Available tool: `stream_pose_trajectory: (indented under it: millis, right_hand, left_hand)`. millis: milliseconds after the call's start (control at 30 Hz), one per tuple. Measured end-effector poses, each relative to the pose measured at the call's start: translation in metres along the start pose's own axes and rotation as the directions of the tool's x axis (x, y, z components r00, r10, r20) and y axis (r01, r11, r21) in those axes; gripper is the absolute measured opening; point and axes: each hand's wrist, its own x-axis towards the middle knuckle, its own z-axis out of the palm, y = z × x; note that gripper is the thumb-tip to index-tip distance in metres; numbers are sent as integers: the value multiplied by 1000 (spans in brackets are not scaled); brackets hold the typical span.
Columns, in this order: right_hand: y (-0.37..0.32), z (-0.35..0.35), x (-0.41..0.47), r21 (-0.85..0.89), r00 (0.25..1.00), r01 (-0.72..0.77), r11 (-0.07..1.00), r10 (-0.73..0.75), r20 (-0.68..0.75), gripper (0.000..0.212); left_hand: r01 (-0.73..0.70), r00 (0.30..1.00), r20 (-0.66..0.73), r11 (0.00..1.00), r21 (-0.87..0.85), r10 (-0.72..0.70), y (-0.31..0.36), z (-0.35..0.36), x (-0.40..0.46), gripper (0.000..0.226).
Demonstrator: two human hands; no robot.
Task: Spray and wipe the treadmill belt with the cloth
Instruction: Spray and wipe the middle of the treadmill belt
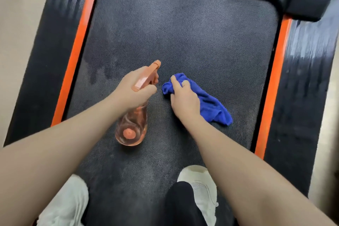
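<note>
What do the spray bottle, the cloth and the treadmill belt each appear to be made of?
Spray bottle: probably clear orange-tinted plastic; you can see through its body. Cloth: soft blue fabric, perhaps microfibre; it bunches and folds. Treadmill belt: likely matt black rubber, with a fine dotted texture.

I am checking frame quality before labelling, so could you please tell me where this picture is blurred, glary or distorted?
Head view: the side rails show streaked glare and blur; the belt texture stays fairly sharp mid-frame; the left hand on the spray bottle and the right hand on the blue cloth look slightly soft; the wide angle enlarges the forearms.
</note>
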Motion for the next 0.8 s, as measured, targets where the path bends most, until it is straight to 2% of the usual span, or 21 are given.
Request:
stream_pose_trajectory:
  millis: [100,167,233,300,333,367,400,433,467,567,633,800]
  right_hand:
    - [12,-10,-3,6,996,91,996,-91,-17,49]
    - [13,-28,-2,133,985,151,980,-138,-100,42]
    - [6,-53,5,321,967,163,933,-86,-241,32]
    - [0,-75,8,468,949,174,866,-21,-315,17]
    - [3,-79,7,442,950,161,883,-17,-312,12]
    - [11,-80,5,263,959,135,955,-60,-277,12]
    - [23,-75,0,7,977,88,996,-84,-198,17]
    - [37,-70,-6,-197,989,37,980,-64,-135,27]
    - [49,-64,-12,-291,990,20,956,-58,-125,37]
    - [67,-50,-23,-229,981,83,970,-120,-150,60]
    - [65,-40,-22,-186,989,101,977,-120,-90,68]
    - [48,-27,-9,-169,975,58,984,-92,-202,56]
  left_hand:
    - [65,997,-38,998,-24,-66,-6,-2,-3,28]
    - [103,993,-42,992,-68,-106,-7,-3,-1,29]
    - [128,991,-30,987,-92,-131,-8,-1,1,30]
    - [127,992,-15,987,-94,-129,-8,1,2,31]
    - [122,992,-13,989,-83,-124,-7,2,2,32]
    - [118,993,-12,991,-68,-119,-6,4,2,32]
    - [117,993,-9,992,-47,-117,-5,4,2,33]
    - [114,994,3,993,-23,-114,-2,5,2,32]
    - [109,994,18,994,1,-109,0,5,2,32]
    - [94,995,41,996,-7,-94,4,4,4,31]
    - [99,994,51,995,-18,-98,3,3,4,34]
    - [135,991,8,987,-83,-135,-3,-2,4,35]
